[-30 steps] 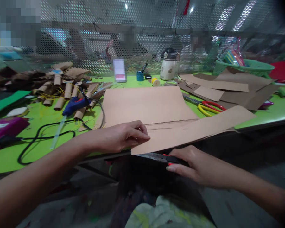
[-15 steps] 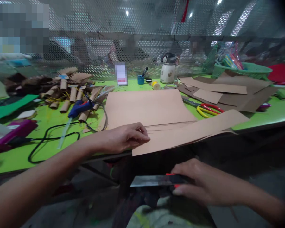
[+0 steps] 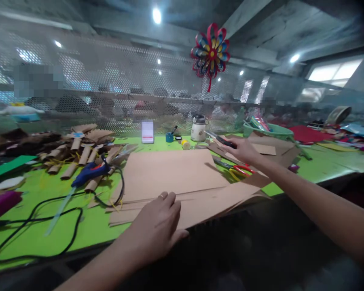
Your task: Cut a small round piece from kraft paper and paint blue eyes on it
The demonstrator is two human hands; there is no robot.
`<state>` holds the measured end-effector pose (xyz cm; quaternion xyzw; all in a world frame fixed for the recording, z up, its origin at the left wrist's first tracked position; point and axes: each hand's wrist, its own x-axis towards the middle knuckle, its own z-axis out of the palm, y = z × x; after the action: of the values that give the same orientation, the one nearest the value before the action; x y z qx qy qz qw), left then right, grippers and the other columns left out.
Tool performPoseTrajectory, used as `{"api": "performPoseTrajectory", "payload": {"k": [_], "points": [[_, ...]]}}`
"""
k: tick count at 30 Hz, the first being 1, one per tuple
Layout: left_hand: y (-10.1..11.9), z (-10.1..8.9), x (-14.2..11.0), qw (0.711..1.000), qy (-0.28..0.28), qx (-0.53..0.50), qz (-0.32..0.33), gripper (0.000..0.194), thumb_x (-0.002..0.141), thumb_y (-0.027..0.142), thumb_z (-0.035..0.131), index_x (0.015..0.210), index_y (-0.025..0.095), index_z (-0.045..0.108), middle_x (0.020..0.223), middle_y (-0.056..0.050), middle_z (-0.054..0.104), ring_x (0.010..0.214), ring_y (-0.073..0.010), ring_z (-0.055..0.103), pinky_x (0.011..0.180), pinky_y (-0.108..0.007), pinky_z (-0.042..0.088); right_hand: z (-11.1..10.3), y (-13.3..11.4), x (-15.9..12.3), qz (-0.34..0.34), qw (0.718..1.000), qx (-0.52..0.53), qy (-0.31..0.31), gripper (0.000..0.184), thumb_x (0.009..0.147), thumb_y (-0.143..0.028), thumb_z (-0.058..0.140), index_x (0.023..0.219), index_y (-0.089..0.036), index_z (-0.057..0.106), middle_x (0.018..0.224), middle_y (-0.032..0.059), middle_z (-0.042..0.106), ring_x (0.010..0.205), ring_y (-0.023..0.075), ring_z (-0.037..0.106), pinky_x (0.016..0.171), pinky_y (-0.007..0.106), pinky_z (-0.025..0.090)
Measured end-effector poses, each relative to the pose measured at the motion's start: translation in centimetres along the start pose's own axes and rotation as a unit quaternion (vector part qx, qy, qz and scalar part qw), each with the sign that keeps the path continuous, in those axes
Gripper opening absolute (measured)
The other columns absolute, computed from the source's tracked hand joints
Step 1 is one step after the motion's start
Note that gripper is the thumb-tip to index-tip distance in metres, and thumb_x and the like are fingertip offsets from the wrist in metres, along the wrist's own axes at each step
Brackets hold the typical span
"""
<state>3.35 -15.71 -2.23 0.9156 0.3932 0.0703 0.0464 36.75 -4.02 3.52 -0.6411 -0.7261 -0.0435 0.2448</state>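
Observation:
My left hand (image 3: 159, 220) is at the front edge of the table, closed over the layered strips of brown paper (image 3: 206, 206), fingers on top and thumb at the edge. Behind it lies a large brown paper sheet (image 3: 170, 169). Reaching far forward, my right hand (image 3: 242, 151) is closed around a utility knife (image 3: 226, 141), its blade pointing left near the white flask (image 3: 197, 130). Below that hand lie scissors (image 3: 242, 170) with red and yellow handles, partly under the paper.
To the left are a blue glue gun (image 3: 91, 173) with a looping black cord (image 3: 79, 226) and several cardboard tubes (image 3: 69, 167). A blue pot (image 3: 169, 137), a yellow spool (image 3: 185, 144) and a phone (image 3: 147, 132) stand at the back. A green basket (image 3: 282, 131) sits right, behind brown offcuts (image 3: 286, 149).
My right hand has carried the knife from below the table edge up over the back of the table. My left hand has turned palm-down on the strips. The head view has tilted upward.

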Motion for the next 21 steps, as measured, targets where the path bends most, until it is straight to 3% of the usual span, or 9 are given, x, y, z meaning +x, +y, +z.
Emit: {"api": "performPoseTrajectory", "payload": {"k": [4,7,10,13,17,21], "points": [[-0.2,0.3,-0.3,1.0,0.007,-0.004,-0.017,0.019,0.087,0.034,0.062,0.097,0.019,0.058,0.109,-0.012,0.055,0.1,-0.0316,0.05,0.084,-0.046,0.044,2.1,2.2,4.6,0.04,0.999,-0.027,-0.023,0.031,0.096,-0.033,0.06,0.123,-0.017,0.061,0.123,0.0093,0.063,0.102,0.0223,0.065,0.086,0.043,0.056],[-0.6,0.6,-0.4,1.0,0.011,-0.015,-0.02,0.02,0.087,0.032,0.06,0.103,0.021,0.058,0.115,-0.011,0.054,0.105,-0.0302,0.049,0.09,-0.047,0.043,2.2,3.6,4.6,0.033,0.998,-0.023,-0.049,0.031,0.096,-0.032,0.06,0.124,-0.018,0.06,0.126,0.0098,0.062,0.104,0.0226,0.064,0.087,0.043,0.056],[-1.0,1.1,-0.4,0.999,0.011,-0.031,-0.024,0.019,0.089,0.035,0.056,0.104,0.022,0.058,0.116,-0.01,0.055,0.106,-0.03,0.048,0.091,-0.049,0.042,1.5,4.0,1.7,-0.014,0.995,0.009,-0.096,0.028,0.097,-0.036,0.058,0.117,-0.017,0.064,0.118,0.0077,0.066,0.099,0.0222,0.066,0.086,0.041,0.056],[-1.5,1.7,-0.3,0.998,0.03,-0.044,-0.033,0.022,0.088,0.037,0.057,0.106,0.024,0.059,0.113,-0.009,0.056,0.105,-0.0306,0.049,0.091,-0.05,0.042,0.5,3.2,-2.9,-0.081,0.984,0.048,-0.15,0.038,0.098,-0.046,0.051,0.108,-0.016,0.071,0.108,0.0087,0.071,0.101,0.0255,0.066,0.09,0.038,0.053],[-2.4,2.4,-0.1,0.997,0.065,-0.044,-0.018,0.028,0.09,0.043,0.058,0.11,0.024,0.061,0.109,-0.009,0.057,0.1,-0.0293,0.051,0.088,-0.048,0.044,-0.1,1.6,-8.5,-0.167,0.953,0.086,-0.237,0.054,0.084,-0.056,0.066,0.123,-0.019,0.067,0.124,0.0104,0.065,0.116,0.026,0.059,0.103,0.037,0.044],[-3.0,2.9,0.1,0.992,0.115,-0.06,-0.002,0.033,0.094,0.049,0.052,0.114,0.024,0.062,0.107,-0.008,0.058,0.099,-0.0281,0.053,0.087,-0.047,0.045,0.4,1.2,-11.0,-0.178,0.946,0.078,-0.259,0.068,0.081,-0.06,0.068,0.133,-0.016,0.059,0.129,0.015,0.059,0.119,0.0289,0.054,0.104,0.042,0.043]]}}
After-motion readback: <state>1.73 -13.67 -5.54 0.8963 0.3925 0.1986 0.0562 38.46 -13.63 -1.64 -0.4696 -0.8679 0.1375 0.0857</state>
